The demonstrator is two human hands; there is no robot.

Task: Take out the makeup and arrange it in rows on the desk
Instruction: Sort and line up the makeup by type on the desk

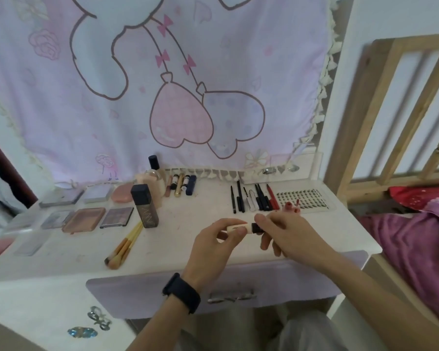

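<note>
Both hands hold a small cream tube with a dark cap (243, 228) just above the white desk (178, 239). My left hand (213, 247) pinches the cream body. My right hand (287, 235) grips the dark cap end. Makeup lies in rows on the desk: palettes (85, 219) at the left, a dark bottle (145, 206) upright, brushes (123, 245), small tubes (180, 184) at the back, and pencils and pens (254, 198) side by side at the right. A lash tray (304, 198) lies at the far right, with small red items (292, 207) before it.
A pink cartoon cloth (162, 84) hangs behind the desk. The lilac drawer front (228, 282) with a metal handle sits below my hands. A wooden bed rail (401, 110) and pink bedding (416, 244) stand to the right. A round bottle (153, 173) stands at the back.
</note>
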